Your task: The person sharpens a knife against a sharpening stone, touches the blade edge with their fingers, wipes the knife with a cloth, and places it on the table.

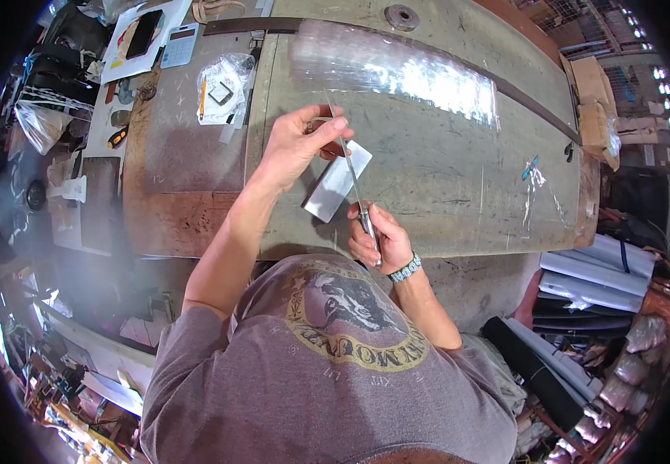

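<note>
1. slim steel-bladed knife [354, 178] with a dark, silvery handle: sat in front of the person's chest, between two bare hands.
2. right hand [381, 236]: wrapped round the handle, at the knife's near end. a pale, patterned wristband [405, 267] ringed that wrist.
3. left hand [300, 145]: thumb and fingers bent close together at the blade's far part; could not tell whether they pinched it.
4. key relation: knife's long axis ran from the right hand away from the body, leaning left. grey-white rectangular block [333, 185] lay with its long axis leaning right, so blade and block crossed in view; contact could not be told. right hand was nearer the body, just beside the block; left hand was farther out.
5. surface: scuffed green-grey workbench [443, 174] bore the block. shiny clear plastic sheet [397, 66] lay beyond the hands, dark flat metal strip [540, 114] along it. pale blue calculator [180, 45] sat far left.
6. room: cluttered; grey-white rolls [594, 267] lay at right, brown cardboard box [594, 81] near the bench's far-right edge.
</note>
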### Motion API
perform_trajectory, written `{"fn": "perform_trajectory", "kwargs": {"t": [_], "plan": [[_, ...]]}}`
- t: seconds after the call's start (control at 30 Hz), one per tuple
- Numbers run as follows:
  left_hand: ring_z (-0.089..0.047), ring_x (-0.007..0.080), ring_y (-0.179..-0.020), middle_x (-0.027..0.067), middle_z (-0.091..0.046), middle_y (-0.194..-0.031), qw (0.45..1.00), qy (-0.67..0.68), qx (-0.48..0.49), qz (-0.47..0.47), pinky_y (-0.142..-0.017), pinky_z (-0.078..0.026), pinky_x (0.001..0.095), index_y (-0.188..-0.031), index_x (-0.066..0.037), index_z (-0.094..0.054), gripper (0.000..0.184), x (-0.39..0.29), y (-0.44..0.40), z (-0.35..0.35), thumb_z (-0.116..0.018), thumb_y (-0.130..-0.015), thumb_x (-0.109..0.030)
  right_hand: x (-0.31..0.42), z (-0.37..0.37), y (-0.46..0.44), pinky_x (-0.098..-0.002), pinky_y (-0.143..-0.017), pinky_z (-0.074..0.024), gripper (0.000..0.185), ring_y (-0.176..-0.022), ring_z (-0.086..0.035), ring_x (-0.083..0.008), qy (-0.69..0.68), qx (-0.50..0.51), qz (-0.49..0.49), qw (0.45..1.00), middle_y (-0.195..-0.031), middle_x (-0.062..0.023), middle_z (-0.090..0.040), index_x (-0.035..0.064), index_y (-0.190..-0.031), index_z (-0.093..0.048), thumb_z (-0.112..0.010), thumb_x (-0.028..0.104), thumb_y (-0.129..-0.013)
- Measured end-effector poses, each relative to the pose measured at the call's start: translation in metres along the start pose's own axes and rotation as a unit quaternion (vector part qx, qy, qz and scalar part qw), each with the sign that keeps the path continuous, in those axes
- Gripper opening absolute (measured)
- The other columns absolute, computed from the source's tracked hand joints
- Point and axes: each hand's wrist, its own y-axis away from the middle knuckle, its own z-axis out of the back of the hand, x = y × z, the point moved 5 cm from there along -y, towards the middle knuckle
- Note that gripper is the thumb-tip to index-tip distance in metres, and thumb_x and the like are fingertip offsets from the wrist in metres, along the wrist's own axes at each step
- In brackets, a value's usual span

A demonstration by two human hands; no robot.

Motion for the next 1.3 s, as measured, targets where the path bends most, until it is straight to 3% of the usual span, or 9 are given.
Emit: {"fn": "perform_trajectory", "kwargs": {"t": [0.1,0.27,0.3,0.43,0.83,0.93,0.97,1.1,1.3], "plan": [[-0.076,0.0199,-0.089,0.0170,-0.077,-0.112,1.000,0.002,0.012,0.003,-0.073,-0.056,0.0282,-0.141,0.003,-0.057,0.059,0.002,0.000,0.001,-0.073,-0.100,-0.037,-0.002,-0.001,0.002,-0.0272,-0.038,-0.0328,0.044,-0.043,-0.038,-0.0097,0.003,0.003,-0.005,1.000,-0.064,-0.0007,-0.044,-0.0002,-0.125,-0.056,-0.037,0.038,-0.116],[-0.076,0.0200,-0.096,0.0182,-0.075,-0.119,1.000,-0.024,0.000,-0.005,-0.077,-0.056,0.0283,-0.154,0.004,-0.043,0.071,0.010,0.010,-0.013,-0.073,-0.100,-0.031,-0.007,0.002,-0.001,-0.0269,-0.039,-0.0324,0.046,-0.044,-0.038,-0.0091,-0.043,-0.023,-0.008,0.999,-0.066,0.0007,-0.045,0.0021,-0.126,-0.057,-0.037,0.042,-0.115],[-0.074,0.0191,-0.099,0.0181,-0.073,-0.123,0.999,-0.032,0.015,-0.005,-0.079,-0.056,0.0290,-0.158,0.007,-0.034,0.082,0.012,0.014,-0.019,-0.078,-0.095,-0.022,-0.008,0.003,-0.002,-0.0268,-0.039,-0.0325,0.046,-0.044,-0.038,-0.0089,-0.055,-0.034,-0.007,0.998,-0.066,0.0011,-0.045,0.0026,-0.126,-0.057,-0.037,0.043,-0.115],[-0.072,0.0189,-0.098,0.0174,-0.072,-0.124,0.999,-0.048,-0.014,0.001,-0.084,-0.056,0.0307,-0.160,0.008,-0.030,0.099,0.015,0.023,-0.035,-0.089,-0.083,-0.013,-0.008,0.002,-0.003,-0.0269,-0.040,-0.0339,0.045,-0.045,-0.039,-0.0095,-0.098,-0.017,-0.009,0.995,-0.068,0.0009,-0.047,0.0042,-0.124,-0.059,-0.036,0.042,-0.115],[-0.072,0.0203,-0.102,0.0173,-0.072,-0.122,0.998,-0.025,0.055,-0.032,-0.084,-0.058,0.0303,-0.160,0.007,-0.030,0.094,0.012,0.027,-0.035,-0.086,-0.087,-0.014,-0.011,0.000,0.000,-0.0257,-0.041,-0.0345,0.046,-0.045,-0.038,-0.0076,-0.145,0.027,-0.017,0.989,-0.067,0.0028,-0.044,0.0045,-0.127,-0.055,-0.033,0.044,-0.116],[-0.074,0.0210,-0.098,0.0183,-0.073,-0.119,1.000,-0.021,-0.007,0.014,-0.079,-0.059,0.0293,-0.158,0.008,-0.030,0.088,0.010,0.017,-0.024,-0.082,-0.092,-0.020,-0.009,-0.001,0.004,-0.0256,-0.041,-0.0342,0.045,-0.045,-0.038,-0.0075,-0.153,0.042,-0.021,0.987,-0.067,0.0027,-0.043,0.0037,-0.128,-0.053,-0.033,0.043,-0.116],[-0.076,0.0207,-0.089,0.0190,-0.074,-0.113,0.999,-0.025,-0.039,-0.006,-0.071,-0.059,0.0272,-0.156,0.008,-0.035,0.083,0.007,0.013,-0.020,-0.080,-0.095,-0.027,-0.011,0.000,0.006,-0.0256,-0.040,-0.0341,0.045,-0.045,-0.038,-0.0076,-0.151,0.043,-0.027,0.987,-0.067,0.0026,-0.043,0.0033,-0.128,-0.053,-0.033,0.042,-0.116],[-0.077,0.0202,-0.079,0.0201,-0.074,-0.110,0.995,-0.083,-0.048,-0.030,-0.066,-0.058,0.0249,-0.152,0.008,-0.042,0.081,-0.003,0.004,-0.012,-0.083,-0.093,-0.029,-0.019,0.001,0.008,-0.0259,-0.040,-0.0344,0.045,-0.046,-0.040,-0.0078,-0.161,0.061,-0.046,0.984,-0.068,0.0020,-0.044,0.0018,-0.129,-0.051,-0.034,0.041,-0.116],[-0.077,0.0205,-0.089,0.0183,-0.074,-0.112,0.998,-0.051,-0.024,-0.037,-0.072,-0.058,0.0261,-0.155,0.009,-0.037,0.078,0.001,0.008,-0.012,-0.076,-0.098,-0.029,-0.023,-0.008,0.008,-0.0258,-0.041,-0.0342,0.045,-0.046,-0.040,-0.0081,-0.218,0.079,-0.059,0.971,-0.069,0.0021,-0.045,0.0047,-0.128,-0.055,-0.035,0.043,-0.116]]}}
